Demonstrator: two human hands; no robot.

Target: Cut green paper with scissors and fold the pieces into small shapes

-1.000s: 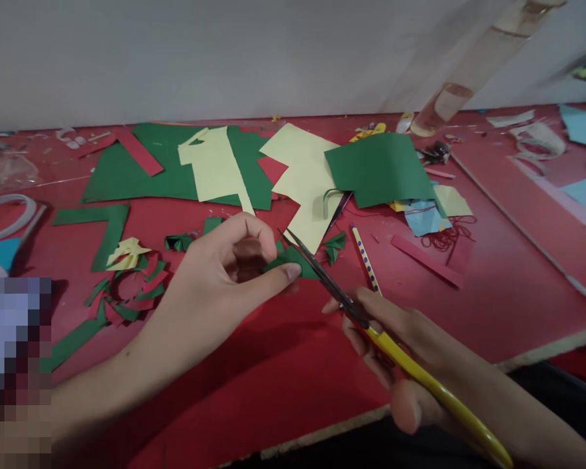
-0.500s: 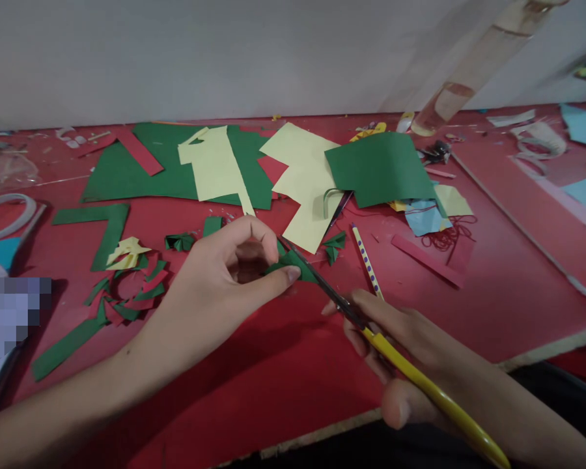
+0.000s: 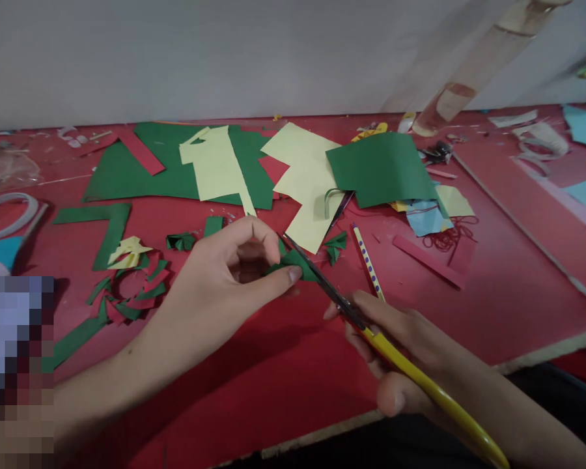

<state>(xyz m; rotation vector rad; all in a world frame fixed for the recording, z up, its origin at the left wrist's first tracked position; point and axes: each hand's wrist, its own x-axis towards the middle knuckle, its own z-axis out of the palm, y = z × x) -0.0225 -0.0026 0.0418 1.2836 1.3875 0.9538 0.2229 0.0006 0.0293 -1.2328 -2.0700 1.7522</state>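
At the centre of the frame, holding a small green paper piece (image 3: 295, 258) with the left hand (image 3: 219, 273), thumb and bent fingertips closed together on it. From the lower right, gripping scissors (image 3: 393, 353) with the right hand (image 3: 415, 332), fingers curled about the yellow handle; blades against the piece, tips slightly apart. Just beyond the tips, the lower corner of a jagged cream sheet (image 3: 303, 176); right beside that, a folded green scrap (image 3: 335, 245), then a dotted pencil (image 3: 367, 260) close to the right-hand fingers. Right of upper centre, a green sheet (image 3: 383, 169) over the cream one's edge, with pale blue paper (image 3: 427, 220) and tangled red thread (image 3: 454, 236) below. Left of upper centre, a cut cream sheet (image 3: 215, 166) on a big green sheet (image 3: 137, 172). At left, near the left forearm (image 3: 131, 365), a ring of red and green strips (image 3: 153, 280), a crumpled cream piece (image 3: 128, 253) at its upper edge. At upper right, a slanting clear tube (image 3: 473, 71). Beneath, a red tabletop (image 3: 273, 358).
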